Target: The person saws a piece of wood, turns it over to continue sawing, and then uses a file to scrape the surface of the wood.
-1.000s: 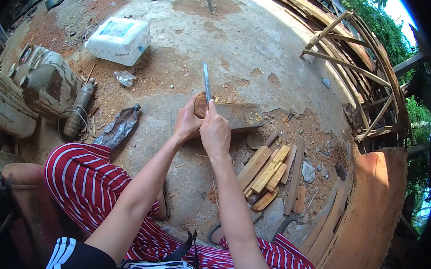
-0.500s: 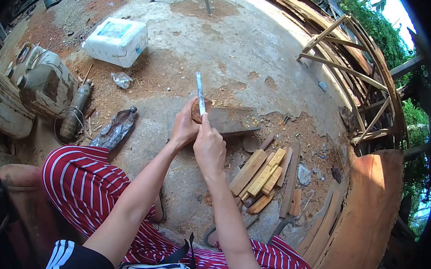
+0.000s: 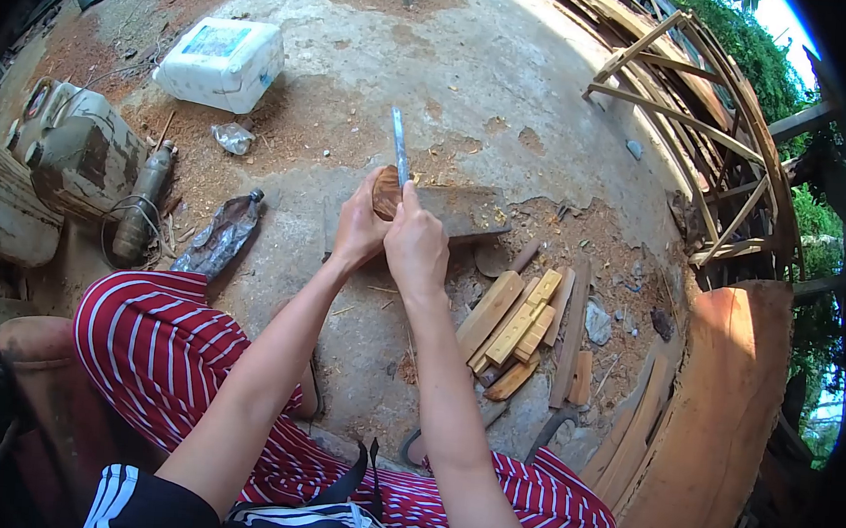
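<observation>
My left hand (image 3: 359,228) is closed around a rounded brown piece of wood (image 3: 386,196), whose flat grained face shows above the fingers. In my right hand (image 3: 418,251) is the lower end of a long, narrow metal blade (image 3: 399,145); its handle is hidden by the fingers. The blade points away from me and lies against the right side of the wood piece, or just in front of it. Both hands are close together over the near side of a dark wooden board (image 3: 461,211), which has some light shavings on it.
Several cut wood pieces (image 3: 521,332) lie at the right, beside a large plank (image 3: 729,383). Leftward are a crumpled plastic bottle (image 3: 221,235), a metal cylinder (image 3: 142,207), dirty jugs (image 3: 86,167) and a white container (image 3: 223,66). A wooden frame (image 3: 688,121) stands at the upper right.
The blade has shifted slightly up and right, and more of the wood piece's face now shows. Both hands stay closed on what they hold. The whole view has shifted slightly.
</observation>
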{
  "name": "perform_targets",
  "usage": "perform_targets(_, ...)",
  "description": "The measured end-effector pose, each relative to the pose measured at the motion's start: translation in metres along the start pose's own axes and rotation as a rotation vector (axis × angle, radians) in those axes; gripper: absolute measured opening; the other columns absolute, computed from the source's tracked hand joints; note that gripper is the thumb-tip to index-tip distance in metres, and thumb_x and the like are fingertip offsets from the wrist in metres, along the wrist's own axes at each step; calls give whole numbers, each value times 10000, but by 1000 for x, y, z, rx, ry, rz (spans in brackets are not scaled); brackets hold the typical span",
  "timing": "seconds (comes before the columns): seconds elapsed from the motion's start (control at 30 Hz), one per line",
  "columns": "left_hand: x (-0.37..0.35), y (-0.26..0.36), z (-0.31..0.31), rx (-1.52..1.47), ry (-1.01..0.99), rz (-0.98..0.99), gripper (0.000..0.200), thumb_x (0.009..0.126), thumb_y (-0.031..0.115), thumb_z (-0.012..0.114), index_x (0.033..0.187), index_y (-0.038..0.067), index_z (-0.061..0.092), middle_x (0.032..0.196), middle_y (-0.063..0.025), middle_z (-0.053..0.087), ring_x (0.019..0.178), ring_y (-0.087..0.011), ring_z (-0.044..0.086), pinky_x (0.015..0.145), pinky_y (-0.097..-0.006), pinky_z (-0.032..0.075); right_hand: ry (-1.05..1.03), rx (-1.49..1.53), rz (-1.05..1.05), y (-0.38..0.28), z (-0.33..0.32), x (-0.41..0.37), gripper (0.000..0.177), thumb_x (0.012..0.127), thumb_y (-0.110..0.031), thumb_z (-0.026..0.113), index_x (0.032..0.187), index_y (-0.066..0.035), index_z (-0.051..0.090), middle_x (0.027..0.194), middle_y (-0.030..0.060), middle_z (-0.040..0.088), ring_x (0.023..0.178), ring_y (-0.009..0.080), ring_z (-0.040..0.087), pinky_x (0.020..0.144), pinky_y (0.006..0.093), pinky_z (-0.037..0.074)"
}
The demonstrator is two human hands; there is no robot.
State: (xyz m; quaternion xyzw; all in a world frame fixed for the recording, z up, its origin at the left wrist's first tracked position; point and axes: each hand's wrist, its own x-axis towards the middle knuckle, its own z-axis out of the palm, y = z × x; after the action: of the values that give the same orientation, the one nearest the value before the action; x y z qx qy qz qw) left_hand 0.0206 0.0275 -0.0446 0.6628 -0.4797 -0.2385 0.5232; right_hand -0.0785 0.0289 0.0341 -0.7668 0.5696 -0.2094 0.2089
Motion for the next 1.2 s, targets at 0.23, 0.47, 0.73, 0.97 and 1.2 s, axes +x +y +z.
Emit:
perform_targets(0.23, -2, 3, -1, -5, -23, -41, 669, 775, 183, 750, 1362, 66, 453, 1103, -197, 669, 1023, -278, 668, 838, -375, 521, -39, -74, -19, -7, 1, -29, 390, 954, -167, 490, 1316, -29, 530, 825, 266, 661, 792, 436, 661, 693, 514, 536)
perform_targets(0.47, -4, 5, 3, -113, -9, -27, 574, 829, 156, 692, 1325, -12, 456, 1216, -223, 586, 1119, -349, 601, 938, -394, 481, -24, -81, 8, -11, 0, -14, 389, 953, -173, 491, 1313, -30, 530, 843, 262, 660, 789, 428, 666, 678, 504, 547)
perform_targets(0.73, -2, -1, 7, -11, 34, 46, 703, 762, 146, 757, 1362, 21, 412, 1200, -194, 598, 1103, -320, 606, 923, -395, 488, -6, -22, 18, 1, 4, 2, 396, 953, -163, 488, 1320, -16, 517, 828, 272, 651, 787, 436, 660, 683, 512, 537)
perform_targets(0.97, -14, 19, 8, -124, -56, -119, 684, 805, 127, 713, 1390, 38, 371, 1310, -201, 517, 1199, -374, 533, 973, -429, 459, -82, -80, 35, 1, -6, -18, 392, 953, -182, 491, 1315, -33, 525, 821, 261, 649, 768, 433, 663, 674, 517, 540)
perform_targets(1.2, -8, -3, 15, -29, 63, 60, 606, 887, 102, 632, 1428, 77, 360, 1255, -134, 511, 1131, -251, 550, 949, -367, 470, -113, -147, -2, -8, -7, -32, 395, 963, -195, 475, 1323, -38, 518, 821, 241, 656, 758, 415, 671, 672, 509, 551)
